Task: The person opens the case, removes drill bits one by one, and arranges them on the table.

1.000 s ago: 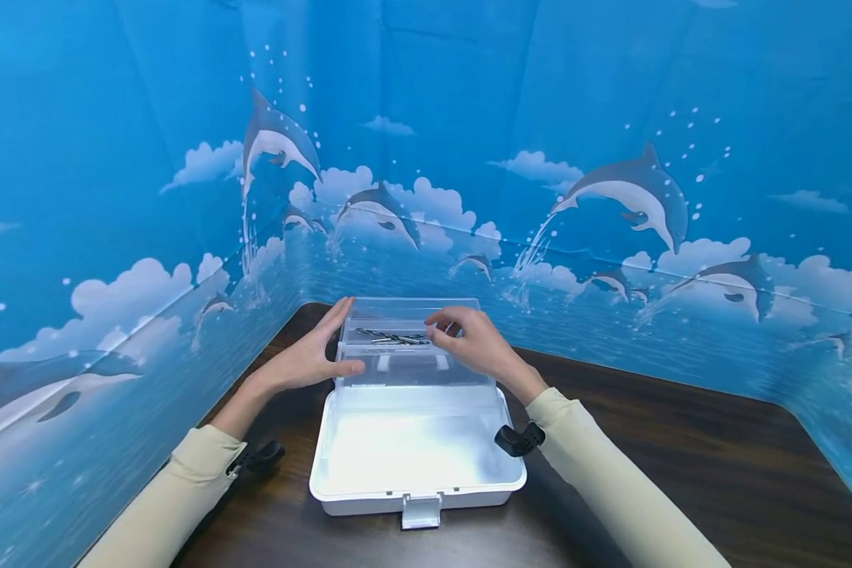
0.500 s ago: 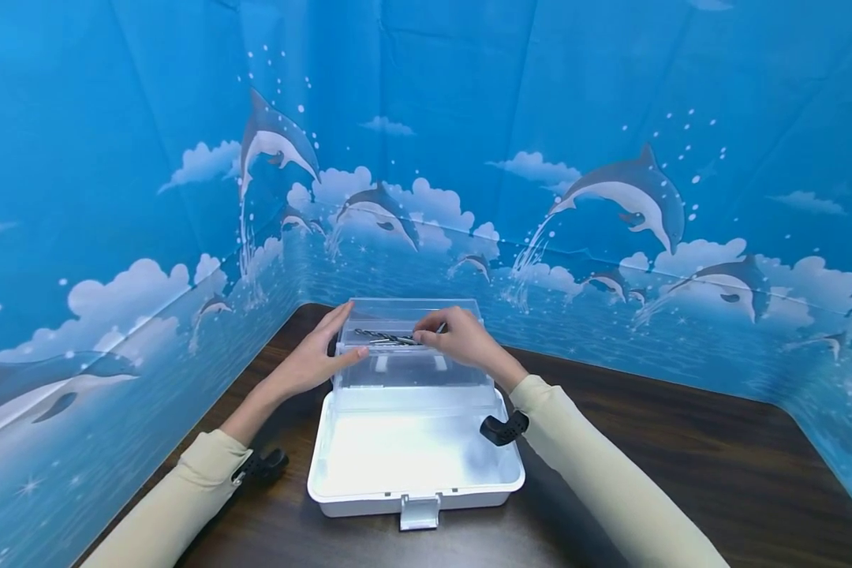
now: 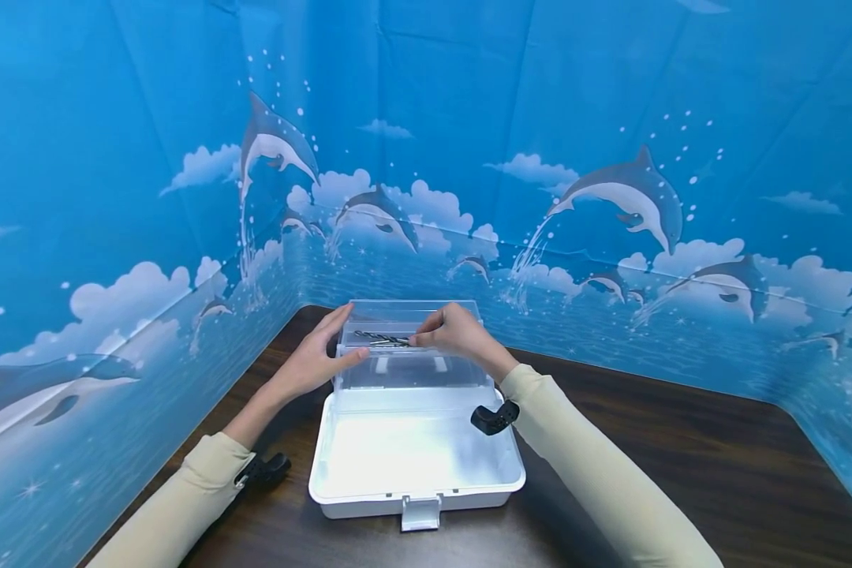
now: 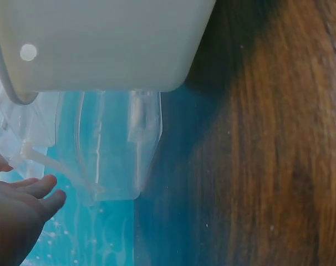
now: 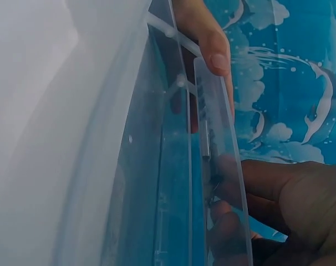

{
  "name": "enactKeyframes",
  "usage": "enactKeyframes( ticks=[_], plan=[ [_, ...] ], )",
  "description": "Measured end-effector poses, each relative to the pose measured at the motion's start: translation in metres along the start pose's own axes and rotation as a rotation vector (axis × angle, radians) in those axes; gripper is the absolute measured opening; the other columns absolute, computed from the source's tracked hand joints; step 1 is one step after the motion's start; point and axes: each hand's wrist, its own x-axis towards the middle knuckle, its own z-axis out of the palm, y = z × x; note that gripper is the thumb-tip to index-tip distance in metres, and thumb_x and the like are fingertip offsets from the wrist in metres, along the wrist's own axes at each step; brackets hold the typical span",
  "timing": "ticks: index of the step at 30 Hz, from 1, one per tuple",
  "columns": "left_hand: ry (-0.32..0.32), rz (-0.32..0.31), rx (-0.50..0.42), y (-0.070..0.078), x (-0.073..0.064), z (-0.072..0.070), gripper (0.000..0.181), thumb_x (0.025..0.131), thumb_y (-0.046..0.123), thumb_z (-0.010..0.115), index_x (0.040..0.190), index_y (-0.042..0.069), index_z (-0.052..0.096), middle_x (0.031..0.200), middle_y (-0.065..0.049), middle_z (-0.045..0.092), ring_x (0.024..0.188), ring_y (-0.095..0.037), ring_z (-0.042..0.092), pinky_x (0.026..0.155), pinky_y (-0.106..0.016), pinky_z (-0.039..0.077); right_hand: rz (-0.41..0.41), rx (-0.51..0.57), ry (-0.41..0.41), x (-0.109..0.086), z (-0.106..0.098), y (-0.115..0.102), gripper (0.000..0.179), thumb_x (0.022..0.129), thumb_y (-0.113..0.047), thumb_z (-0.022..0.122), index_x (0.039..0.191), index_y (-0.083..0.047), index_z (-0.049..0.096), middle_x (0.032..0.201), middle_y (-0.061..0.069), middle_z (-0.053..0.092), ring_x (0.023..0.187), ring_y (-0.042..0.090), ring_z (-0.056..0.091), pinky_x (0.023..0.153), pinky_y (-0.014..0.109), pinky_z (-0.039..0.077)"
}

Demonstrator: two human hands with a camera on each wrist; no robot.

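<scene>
Several dark, spiral-fluted drill bits (image 3: 379,339) lie in the raised clear tray (image 3: 372,324) of a white toolbox (image 3: 318,480). My right hand (image 3: 461,333) reaches into this tray and pinches a drill bit at the right ends of the bunch. Seen in the right wrist view, the right hand (image 5: 312,199) has its fingertips behind the see-through tray wall, partly hidden. My left hand (image 3: 311,364) rests at the tray's left end, fingers stretched along the side and thumb (image 5: 217,52) at the front corner. Its fingers also show in the left wrist view, spread and fairly straight.
A second clear tray (image 3: 412,372) sits lower, between the raised tray and the white base. The base's front latch (image 3: 420,514) hangs down. Dark wood table (image 3: 646,442) surrounds the box, and a blue dolphin-print curtain (image 3: 426,95) stands behind it.
My right hand has moved left and down into the tray, its fingers closing on the drill bits' right ends. The left thumb has shifted slightly up and right to the tray's front edge.
</scene>
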Motion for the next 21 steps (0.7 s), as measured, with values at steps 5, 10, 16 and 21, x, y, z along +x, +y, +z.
enactKeyframes(
  ticks=[5,10,16,21],
  plan=[
    [0.001,0.003,-0.022,-0.0016,0.0011,0.0012,0.09,0.095,0.051,0.068,0.164,0.033,0.012,0.169,-0.002,0.009,0.151,-0.036,0.016,0.109,-0.069,0.028,-0.009,-0.005,-0.002,-0.0007,0.0002,0.0004,0.012,0.095,-0.02,0.076,0.093,-0.011,0.084,0.094,0.001,0.076,0.081,0.032,0.065,0.066,0.035,0.045],
    [0.01,0.01,-0.033,-0.0009,0.0021,0.0014,0.091,0.095,0.049,0.069,0.165,0.029,0.015,0.169,-0.006,0.011,0.151,-0.036,0.018,0.112,-0.061,0.03,-0.037,0.009,-0.001,-0.0021,0.0002,0.0035,0.013,0.097,-0.02,0.074,0.096,-0.011,0.083,0.093,0.0,0.075,0.06,0.019,0.05,0.06,0.032,0.041],
    [0.015,0.01,-0.037,-0.0003,0.0014,0.0015,0.09,0.095,0.048,0.07,0.165,0.027,0.017,0.168,-0.008,0.012,0.151,-0.038,0.017,0.112,-0.063,0.029,-0.043,0.063,-0.023,-0.0034,-0.0013,0.0054,0.02,0.103,-0.017,0.064,0.102,-0.007,0.081,0.092,0.006,0.074,0.048,0.012,0.031,0.051,0.031,0.032],
    [0.014,0.023,-0.048,-0.0016,0.0015,0.001,0.088,0.096,0.043,0.071,0.165,0.027,0.018,0.168,-0.01,0.012,0.151,-0.039,0.017,0.112,-0.064,0.028,-0.029,0.115,-0.012,-0.0035,-0.0031,0.0066,0.021,0.104,-0.018,0.062,0.106,-0.006,0.08,0.101,0.009,0.071,0.049,0.014,0.03,0.051,0.032,0.029]
  ],
)
